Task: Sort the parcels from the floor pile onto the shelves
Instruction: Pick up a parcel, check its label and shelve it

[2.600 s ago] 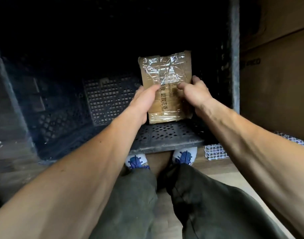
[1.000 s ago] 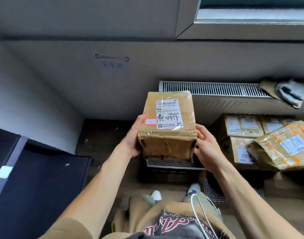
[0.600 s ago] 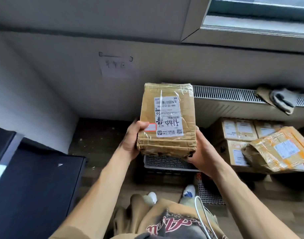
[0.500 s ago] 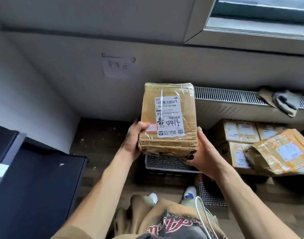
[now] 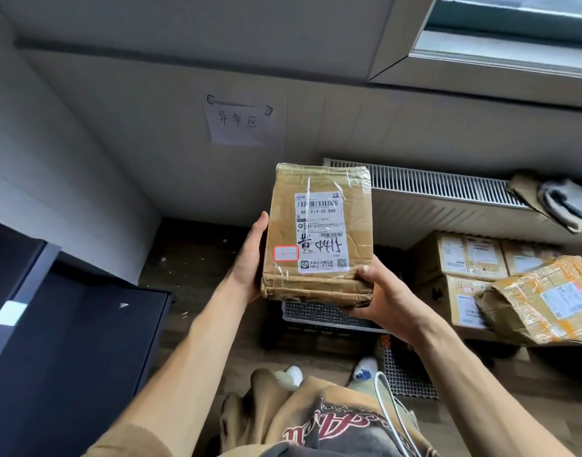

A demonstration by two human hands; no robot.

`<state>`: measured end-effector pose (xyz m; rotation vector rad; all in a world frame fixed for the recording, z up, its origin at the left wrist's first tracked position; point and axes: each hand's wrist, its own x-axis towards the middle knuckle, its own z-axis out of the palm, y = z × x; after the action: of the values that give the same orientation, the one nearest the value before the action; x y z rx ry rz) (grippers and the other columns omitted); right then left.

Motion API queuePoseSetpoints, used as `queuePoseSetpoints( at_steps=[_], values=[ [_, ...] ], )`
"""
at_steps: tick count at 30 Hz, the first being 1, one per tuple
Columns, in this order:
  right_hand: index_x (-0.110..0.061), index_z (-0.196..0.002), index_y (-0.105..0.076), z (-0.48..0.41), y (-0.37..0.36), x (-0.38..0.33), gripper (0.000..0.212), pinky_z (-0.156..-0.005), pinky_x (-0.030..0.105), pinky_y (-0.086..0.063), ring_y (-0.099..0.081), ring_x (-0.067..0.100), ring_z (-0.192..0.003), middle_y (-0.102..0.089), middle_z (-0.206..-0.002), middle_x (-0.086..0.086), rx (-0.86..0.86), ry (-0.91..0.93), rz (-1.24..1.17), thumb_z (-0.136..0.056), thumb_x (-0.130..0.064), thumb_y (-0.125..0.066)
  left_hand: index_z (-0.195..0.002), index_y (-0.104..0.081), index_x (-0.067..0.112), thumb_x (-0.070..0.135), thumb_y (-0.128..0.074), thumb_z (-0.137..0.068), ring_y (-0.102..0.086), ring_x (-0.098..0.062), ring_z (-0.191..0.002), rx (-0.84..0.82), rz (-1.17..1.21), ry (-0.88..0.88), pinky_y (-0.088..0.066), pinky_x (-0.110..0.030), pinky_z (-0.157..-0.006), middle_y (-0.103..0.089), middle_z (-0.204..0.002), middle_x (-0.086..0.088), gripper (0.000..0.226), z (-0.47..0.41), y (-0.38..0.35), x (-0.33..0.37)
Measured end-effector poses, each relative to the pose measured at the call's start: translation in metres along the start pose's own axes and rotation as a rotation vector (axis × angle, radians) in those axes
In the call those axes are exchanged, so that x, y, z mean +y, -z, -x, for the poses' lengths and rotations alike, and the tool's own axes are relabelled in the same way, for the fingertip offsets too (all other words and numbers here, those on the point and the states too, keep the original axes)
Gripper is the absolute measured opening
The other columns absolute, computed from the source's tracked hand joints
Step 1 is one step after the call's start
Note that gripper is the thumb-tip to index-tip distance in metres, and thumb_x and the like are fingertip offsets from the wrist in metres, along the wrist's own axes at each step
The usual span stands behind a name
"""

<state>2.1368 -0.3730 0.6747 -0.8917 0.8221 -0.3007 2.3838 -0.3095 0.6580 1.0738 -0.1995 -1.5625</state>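
Brown cardboard, taped and crumpled at the near edge: parcel [image 5: 319, 232] held in the air above the grey crate [image 5: 319, 316], label side tilted up toward the eyes, likely for reading before shelving. Clasped along its left side by the left hand [image 5: 246, 258], cupped at the near right corner by the right hand [image 5: 385, 291]. White barcode label [image 5: 319, 239] with black handwriting, red-bordered sticker [image 5: 285, 253] just left of it.
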Motion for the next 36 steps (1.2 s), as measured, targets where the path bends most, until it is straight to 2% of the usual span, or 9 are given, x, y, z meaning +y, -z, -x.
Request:
queuePoseSetpoints(
  at_steps=[3, 6, 10, 14, 18, 23, 26, 31, 36],
  values=[
    [-0.02, -0.131, -0.062, 0.002, 0.003, 0.004, 0.07, -0.097, 0.055, -0.049, -0.068, 0.028, -0.112, -0.069, -0.132, 0.013, 0.003, -0.016, -0.084, -0.066, -0.041, -0.078, -0.141, -0.061, 0.014, 0.068, -0.055, -0.092, -0.061, -0.03, -0.131, 0.159, -0.164, -0.097, -0.047, -0.046, -0.111, -0.07, -0.133, -0.011, 0.073, -0.005, -0.001, 0.012],
    [-0.009, -0.139, -0.06, 0.002, 0.012, 0.005, 0.099, -0.108, 0.073, -0.04, -0.061, 0.04, -0.13, -0.063, -0.141, 0.022, 0.025, -0.096, -0.31, -0.052, -0.042, -0.094, -0.131, -0.064, 0.012, 0.066, -0.077, -0.068, -0.069, -0.016, -0.113, 0.354, -0.289, -0.29, -0.052, -0.032, -0.102, -0.073, -0.123, -0.003, 0.084, -0.014, -0.002, 0.034],
    [-0.016, -0.145, -0.059, -0.005, 0.014, -0.003, 0.093, -0.111, 0.081, -0.023, -0.046, 0.044, -0.142, -0.053, -0.153, 0.02, -0.089, -0.119, -0.347, -0.063, -0.05, -0.086, -0.113, -0.056, 0.019, 0.056, -0.081, -0.081, -0.065, -0.008, -0.09, 0.416, -0.569, -0.355, -0.049, -0.016, -0.072, -0.067, -0.109, 0.001, 0.055, -0.025, -0.013, 0.058],
    [-0.019, -0.144, -0.061, -0.007, 0.015, -0.011, 0.085, -0.112, 0.08, -0.023, -0.046, 0.044, -0.142, -0.054, -0.152, 0.018, -0.09, -0.181, -0.414, -0.068, -0.052, -0.081, -0.128, -0.047, 0.039, 0.064, -0.079, -0.071, -0.06, -0.01, -0.12, 0.31, -0.726, -0.496, -0.049, -0.027, -0.097, -0.057, -0.137, 0.003, 0.07, -0.025, -0.011, 0.078],
    [-0.024, -0.137, -0.068, -0.011, 0.021, -0.01, 0.067, -0.109, 0.079, -0.031, -0.054, 0.043, -0.135, -0.062, -0.144, 0.015, 0.016, -0.245, -0.43, -0.094, -0.07, -0.045, -0.124, -0.068, 0.024, 0.032, -0.076, -0.093, -0.064, -0.01, -0.107, 0.309, -1.052, -0.6, -0.051, -0.031, -0.1, -0.07, -0.113, 0.004, 0.033, -0.021, -0.013, 0.088],
    [-0.022, -0.141, -0.061, -0.026, 0.023, 0.005, 0.078, -0.107, 0.076, -0.037, -0.061, 0.043, -0.128, -0.064, -0.141, 0.02, 0.283, -0.26, -0.5, -0.091, -0.08, -0.044, -0.1, -0.069, 0.018, 0.046, -0.074, -0.084, -0.06, -0.015, -0.092, 0.418, -1.144, -0.627, -0.046, -0.027, -0.083, -0.066, -0.102, 0.001, 0.033, -0.024, -0.015, 0.075],
    [-0.026, -0.137, -0.063, -0.027, 0.014, 0.009, 0.075, -0.089, 0.062, -0.055, -0.067, 0.036, -0.117, -0.067, -0.135, 0.016, 0.336, -0.256, -0.423, -0.088, -0.082, -0.05, -0.088, -0.062, 0.019, 0.052, -0.071, -0.079, -0.056, -0.014, -0.085, 0.492, -1.171, -0.631, -0.046, -0.03, -0.076, -0.063, -0.094, 0.001, 0.035, -0.025, -0.017, 0.069],
    [-0.028, -0.135, -0.066, -0.026, 0.007, 0.006, 0.074, -0.08, 0.056, -0.058, -0.065, 0.035, -0.12, -0.068, -0.133, 0.014, 0.377, -0.264, -0.38, -0.087, -0.083, -0.05, -0.092, -0.066, 0.012, 0.043, -0.088, -0.078, -0.057, -0.008, -0.075, 0.496, -1.072, -0.564, -0.044, -0.018, -0.065, -0.066, -0.086, 0.005, 0.041, -0.017, -0.013, 0.064],
    [-0.03, -0.137, -0.063, -0.026, 0.006, 0.006, 0.074, -0.089, 0.061, -0.054, -0.064, 0.035, -0.121, -0.067, -0.134, 0.013, 0.407, -0.254, -0.349, -0.088, -0.084, -0.047, -0.1, -0.07, 0.014, 0.037, -0.069, -0.097, -0.062, -0.012, -0.085, 0.489, -1.081, -0.556, -0.048, -0.029, -0.076, -0.07, -0.095, 0.002, 0.022, -0.015, -0.004, 0.059]
  ],
)
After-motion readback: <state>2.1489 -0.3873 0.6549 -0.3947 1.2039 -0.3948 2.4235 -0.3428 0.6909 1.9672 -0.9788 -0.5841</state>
